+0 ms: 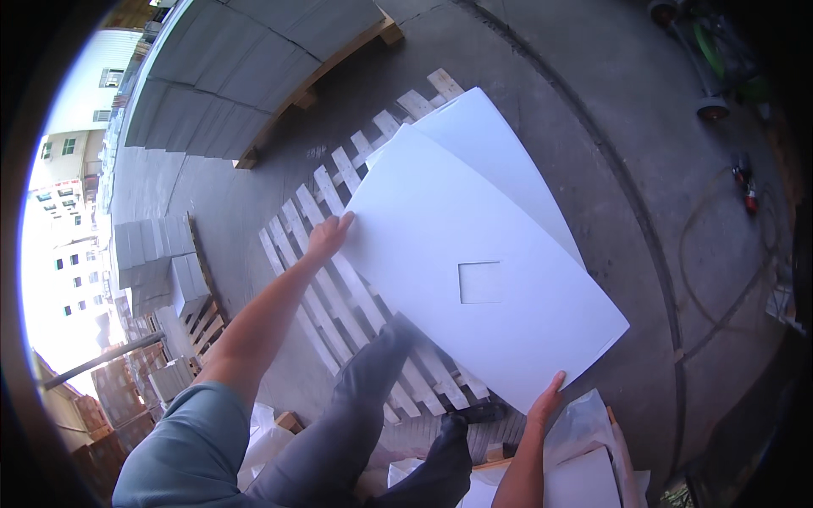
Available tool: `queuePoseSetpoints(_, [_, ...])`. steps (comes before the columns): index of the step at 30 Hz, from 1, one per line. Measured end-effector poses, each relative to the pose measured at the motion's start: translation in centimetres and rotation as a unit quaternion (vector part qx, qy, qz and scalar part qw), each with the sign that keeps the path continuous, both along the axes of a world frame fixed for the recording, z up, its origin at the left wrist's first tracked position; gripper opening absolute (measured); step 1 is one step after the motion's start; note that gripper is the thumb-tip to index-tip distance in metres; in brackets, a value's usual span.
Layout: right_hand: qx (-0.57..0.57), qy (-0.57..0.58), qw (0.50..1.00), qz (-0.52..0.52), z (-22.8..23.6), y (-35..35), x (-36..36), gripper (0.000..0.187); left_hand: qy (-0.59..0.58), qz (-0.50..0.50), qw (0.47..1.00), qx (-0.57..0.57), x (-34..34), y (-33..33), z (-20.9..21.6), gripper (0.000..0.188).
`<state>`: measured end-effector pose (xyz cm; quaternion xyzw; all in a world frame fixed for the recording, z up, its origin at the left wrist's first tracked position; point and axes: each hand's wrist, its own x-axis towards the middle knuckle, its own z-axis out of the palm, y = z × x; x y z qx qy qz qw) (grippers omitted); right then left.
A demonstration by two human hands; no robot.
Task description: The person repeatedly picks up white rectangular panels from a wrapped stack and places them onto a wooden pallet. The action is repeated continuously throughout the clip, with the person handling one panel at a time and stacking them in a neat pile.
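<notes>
A large flat white sheet (423, 216) with a square cutout lies at a slant in front of me. My left hand (329, 235) is closed on its left edge, thumb and fingers pinching the rim. Down at the near right, the edge close to the corner is in the grip of my right hand (546, 403). Under it, and turned at an angle, another white sheet (491, 135) shows on the far side. Both are over a slatted wooden pallet (332, 193). I cannot tell how much of the held sheet rests on the lower one.
Grey stacked panels (233, 68) on a pallet stand at the far left, with smaller stacks (152, 254) nearer. White boards (584, 481) with plastic wrap (584, 423) lie by my right arm. A wheeled green object (707, 51) and a cable (690, 288) are at the right.
</notes>
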<state>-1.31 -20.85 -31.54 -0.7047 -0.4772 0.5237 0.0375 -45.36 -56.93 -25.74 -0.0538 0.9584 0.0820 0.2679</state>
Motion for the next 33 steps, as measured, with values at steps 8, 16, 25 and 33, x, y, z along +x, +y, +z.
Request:
queuePoseSetpoints(8, [0.03,0.031,0.999,0.022,-2.7,1.5,4.0,0.07,-0.214,0.097,0.927,0.293,-2.1,-2.6,-1.7,0.089])
queuePoseSetpoints(16, [-0.049,0.114,0.991,-0.048,-2.8,1.6,4.4,0.073,-0.193,0.137,0.947,0.216,-1.4,-2.3,-3.7,0.103])
queuePoseSetpoints(25, [-0.151,0.091,0.983,0.042,3.0,4.8,3.9,0.077,-0.223,0.177,0.937,0.202,2.1,-4.2,-1.3,0.097])
queuePoseSetpoints(33, [-0.239,-0.051,0.958,0.149,13.9,4.2,7.4,0.087,-0.274,0.029,0.957,0.088,3.8,0.4,13.7,0.096])
